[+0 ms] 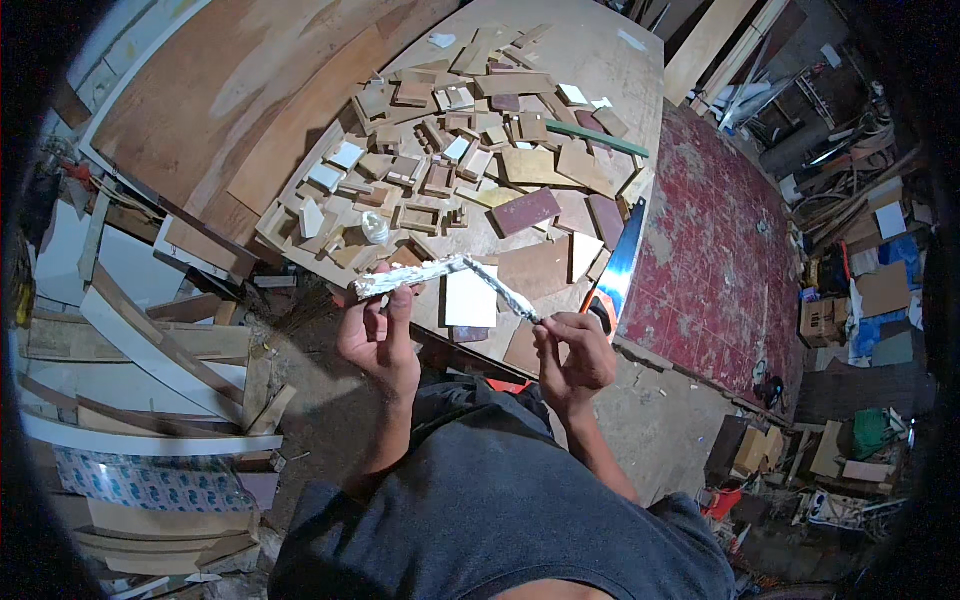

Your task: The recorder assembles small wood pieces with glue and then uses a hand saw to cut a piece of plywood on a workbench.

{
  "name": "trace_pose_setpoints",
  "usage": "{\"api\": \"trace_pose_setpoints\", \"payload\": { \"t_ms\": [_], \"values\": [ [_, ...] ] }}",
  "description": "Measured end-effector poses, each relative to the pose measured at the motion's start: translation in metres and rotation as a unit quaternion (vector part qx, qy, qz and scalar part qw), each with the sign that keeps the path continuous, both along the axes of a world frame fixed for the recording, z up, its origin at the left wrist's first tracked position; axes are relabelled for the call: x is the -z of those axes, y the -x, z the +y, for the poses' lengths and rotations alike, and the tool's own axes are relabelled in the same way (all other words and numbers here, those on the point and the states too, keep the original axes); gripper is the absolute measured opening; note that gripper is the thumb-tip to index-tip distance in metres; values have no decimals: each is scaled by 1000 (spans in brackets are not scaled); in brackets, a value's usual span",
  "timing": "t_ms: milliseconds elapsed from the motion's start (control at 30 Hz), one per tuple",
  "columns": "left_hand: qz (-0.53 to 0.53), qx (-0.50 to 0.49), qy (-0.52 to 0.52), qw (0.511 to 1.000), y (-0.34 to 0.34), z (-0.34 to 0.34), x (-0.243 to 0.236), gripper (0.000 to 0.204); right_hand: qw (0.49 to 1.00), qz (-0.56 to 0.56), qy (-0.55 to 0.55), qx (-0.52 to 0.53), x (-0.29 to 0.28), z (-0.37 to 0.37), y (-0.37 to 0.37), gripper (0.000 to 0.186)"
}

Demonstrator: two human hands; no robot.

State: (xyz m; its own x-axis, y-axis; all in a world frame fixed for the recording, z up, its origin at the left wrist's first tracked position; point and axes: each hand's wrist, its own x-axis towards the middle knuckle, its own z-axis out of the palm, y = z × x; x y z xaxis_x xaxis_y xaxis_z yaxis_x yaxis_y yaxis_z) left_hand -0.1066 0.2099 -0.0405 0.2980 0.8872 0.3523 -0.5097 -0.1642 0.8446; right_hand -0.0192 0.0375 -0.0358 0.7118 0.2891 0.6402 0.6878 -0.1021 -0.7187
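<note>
Above a table (590, 55) strewn with wood pieces (533, 165), the left hand (385, 345) pinches a white-smeared strip (415, 276) between thumb and fingers, while the right hand (577, 362) pinches a thinner smeared stick (500, 289), their far ends meeting.

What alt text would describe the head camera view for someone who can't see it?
A person's left hand and right hand hold a bent, whitish strip near its opposite ends, above a wooden worktop strewn with small wood pieces. An orange-handled handsaw lies along the worktop's right edge.
</note>
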Motion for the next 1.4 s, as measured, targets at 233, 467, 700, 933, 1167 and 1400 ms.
{"api": "trace_pose_setpoints", "payload": {
  "t_ms": [233,467,700,933,1167,1400],
  "values": [
    [44,-25,-75,996,-7,0,11,27,994,-10,-32,-106,-45,23,8,17],
    [23,-173,-139,975,-19,-8,24,22,984,-17,-7,-174,-55,23,19,18],
    [61,-188,-97,975,-19,-12,27,25,973,12,-9,-229,-63,21,21,20],
    [111,-250,-96,957,-20,-8,40,29,967,15,-12,-252,-64,17,18,19],
    [-11,-251,-174,952,-37,7,38,45,969,23,-6,-245,-63,33,10,20],
    [-22,-273,-34,961,-54,14,23,24,954,40,3,-298,-66,46,9,18]
  ]
}}
